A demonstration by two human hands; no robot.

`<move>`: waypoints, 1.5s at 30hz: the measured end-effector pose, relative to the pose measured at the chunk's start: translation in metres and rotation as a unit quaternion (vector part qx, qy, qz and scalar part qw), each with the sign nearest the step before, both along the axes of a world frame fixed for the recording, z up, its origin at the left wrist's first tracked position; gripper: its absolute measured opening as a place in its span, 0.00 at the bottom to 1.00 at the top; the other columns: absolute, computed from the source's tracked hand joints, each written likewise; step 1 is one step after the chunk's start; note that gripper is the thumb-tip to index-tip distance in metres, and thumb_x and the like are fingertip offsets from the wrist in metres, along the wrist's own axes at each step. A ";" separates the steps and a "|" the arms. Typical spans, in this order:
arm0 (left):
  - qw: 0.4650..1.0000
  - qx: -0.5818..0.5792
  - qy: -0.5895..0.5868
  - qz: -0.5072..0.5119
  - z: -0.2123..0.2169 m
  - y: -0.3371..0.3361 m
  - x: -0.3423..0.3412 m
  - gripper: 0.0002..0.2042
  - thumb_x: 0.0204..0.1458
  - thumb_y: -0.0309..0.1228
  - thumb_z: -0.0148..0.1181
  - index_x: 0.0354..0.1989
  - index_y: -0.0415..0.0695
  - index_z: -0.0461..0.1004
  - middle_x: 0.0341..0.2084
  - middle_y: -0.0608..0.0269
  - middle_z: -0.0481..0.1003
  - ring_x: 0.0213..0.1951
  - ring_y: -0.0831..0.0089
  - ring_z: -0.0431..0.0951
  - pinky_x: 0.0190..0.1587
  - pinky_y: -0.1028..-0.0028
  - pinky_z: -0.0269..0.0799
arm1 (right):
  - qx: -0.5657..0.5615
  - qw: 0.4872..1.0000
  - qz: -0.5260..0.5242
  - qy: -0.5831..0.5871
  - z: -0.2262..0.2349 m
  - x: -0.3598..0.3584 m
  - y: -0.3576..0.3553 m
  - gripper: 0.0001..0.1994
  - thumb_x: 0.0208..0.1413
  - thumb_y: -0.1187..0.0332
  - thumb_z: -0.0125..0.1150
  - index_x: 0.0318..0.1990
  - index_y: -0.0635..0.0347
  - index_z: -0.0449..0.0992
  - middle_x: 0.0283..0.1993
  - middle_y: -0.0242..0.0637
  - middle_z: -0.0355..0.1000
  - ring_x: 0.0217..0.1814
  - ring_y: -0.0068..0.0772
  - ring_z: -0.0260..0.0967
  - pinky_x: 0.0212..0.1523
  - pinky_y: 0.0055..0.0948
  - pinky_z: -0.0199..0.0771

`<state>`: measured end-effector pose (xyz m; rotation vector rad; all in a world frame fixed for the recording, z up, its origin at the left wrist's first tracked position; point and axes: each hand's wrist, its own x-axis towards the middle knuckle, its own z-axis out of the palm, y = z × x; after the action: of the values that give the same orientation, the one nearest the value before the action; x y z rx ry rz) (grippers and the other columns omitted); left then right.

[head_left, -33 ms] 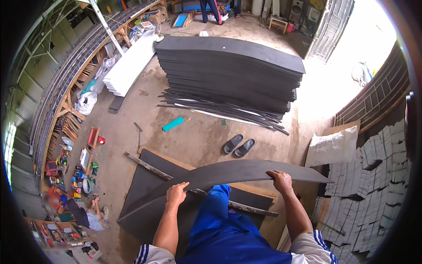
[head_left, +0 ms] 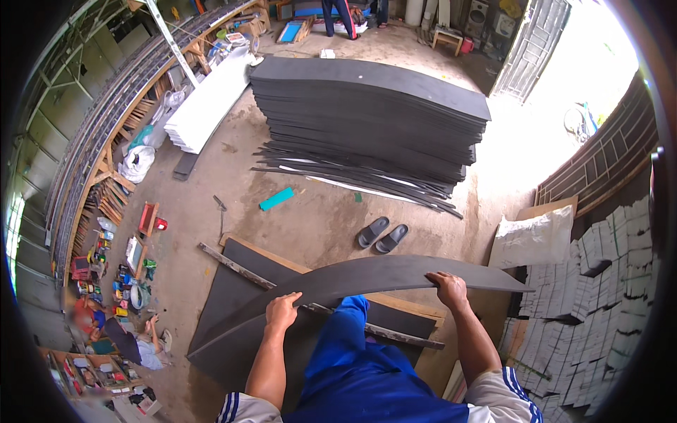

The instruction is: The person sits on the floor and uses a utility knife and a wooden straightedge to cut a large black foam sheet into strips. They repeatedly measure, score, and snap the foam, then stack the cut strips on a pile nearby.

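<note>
A long dark grey foam-like strip (head_left: pixel 363 273) arches across in front of me, its right end free in the air and its left end sloping down. My left hand (head_left: pixel 283 310) grips its near edge left of centre, index finger stretched along it. My right hand (head_left: pixel 449 289) is closed over the near edge toward the right end, thumb and fingers around it. Under the strip lie a dark sheet (head_left: pixel 229 331), a light wooden board (head_left: pixel 300 267) and a narrow mottled bar (head_left: pixel 405 337) running diagonally past my blue-clad leg. The undersides of the fingers are hidden.
Ahead stands a tall stack of dark strips (head_left: pixel 367 113). Black slippers (head_left: pixel 374 231) and a teal piece (head_left: pixel 276 199) lie on the floor. White-grey blocks (head_left: pixel 578 317) are piled at right, white panels (head_left: pixel 211 106) at left. One person (head_left: pixel 134 338) is at lower left, another (head_left: pixel 338 17) at the back.
</note>
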<state>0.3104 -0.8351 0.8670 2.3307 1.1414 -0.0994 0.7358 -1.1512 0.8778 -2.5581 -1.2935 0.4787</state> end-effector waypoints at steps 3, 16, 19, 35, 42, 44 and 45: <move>1.000 -0.006 -0.009 0.028 -0.016 0.024 0.009 0.22 0.54 0.27 0.69 0.59 0.56 0.84 0.58 0.58 0.82 0.59 0.58 0.82 0.61 0.59 0.79 | -0.051 0.998 0.033 -0.001 0.021 0.026 0.054 0.28 0.56 0.77 0.55 0.61 0.36 0.83 0.61 0.40 0.81 0.64 0.46 0.78 0.64 0.43 0.77; 0.999 -0.026 -0.009 0.031 0.015 0.112 0.047 0.22 0.56 0.29 0.68 0.61 0.55 0.83 0.59 0.58 0.82 0.58 0.58 0.83 0.60 0.59 0.79 | -0.012 0.996 0.085 -0.031 0.047 0.107 0.183 0.26 0.55 0.77 0.54 0.57 0.39 0.86 0.60 0.38 0.83 0.66 0.45 0.77 0.68 0.45 0.74; 0.999 -0.008 -0.009 0.038 0.029 0.124 0.050 0.22 0.56 0.29 0.69 0.61 0.55 0.83 0.59 0.58 0.82 0.58 0.57 0.83 0.61 0.59 0.79 | -0.004 0.996 0.087 -0.023 0.058 0.109 0.200 0.26 0.55 0.77 0.55 0.58 0.39 0.86 0.60 0.38 0.82 0.66 0.45 0.77 0.67 0.44 0.75; 0.995 0.035 -0.016 0.094 0.060 0.176 0.107 0.21 0.56 0.28 0.64 0.60 0.57 0.83 0.58 0.58 0.83 0.58 0.57 0.83 0.61 0.59 0.79 | 0.017 0.996 0.087 -0.027 0.060 0.176 0.280 0.22 0.58 0.74 0.62 0.56 0.36 0.87 0.59 0.38 0.82 0.62 0.49 0.78 0.60 0.45 0.79; 0.995 0.027 0.014 0.099 0.057 0.224 0.178 0.22 0.57 0.29 0.62 0.60 0.58 0.83 0.57 0.57 0.83 0.55 0.55 0.84 0.59 0.57 0.80 | -0.042 0.997 0.066 0.010 0.045 0.243 0.342 0.26 0.58 0.77 0.56 0.58 0.32 0.85 0.64 0.35 0.79 0.68 0.45 0.74 0.67 0.43 0.75; 0.995 0.022 0.029 0.093 0.053 0.245 0.203 0.22 0.57 0.28 0.61 0.60 0.58 0.83 0.57 0.57 0.83 0.55 0.54 0.84 0.58 0.56 0.80 | -0.042 0.997 0.069 0.014 0.044 0.270 0.360 0.28 0.57 0.78 0.55 0.60 0.31 0.84 0.65 0.33 0.79 0.69 0.43 0.73 0.68 0.43 0.75; 0.995 0.027 0.021 0.089 0.053 0.256 0.217 0.22 0.56 0.28 0.61 0.61 0.59 0.83 0.57 0.58 0.83 0.55 0.54 0.84 0.57 0.56 0.80 | -0.041 0.997 0.072 0.011 0.042 0.283 0.369 0.29 0.57 0.78 0.55 0.60 0.31 0.84 0.66 0.32 0.79 0.70 0.43 0.73 0.69 0.43 0.75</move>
<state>0.5272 -0.5791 0.9201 2.2703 1.3837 -0.0526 1.0189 -0.7820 0.9200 -2.5274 -1.4856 0.5978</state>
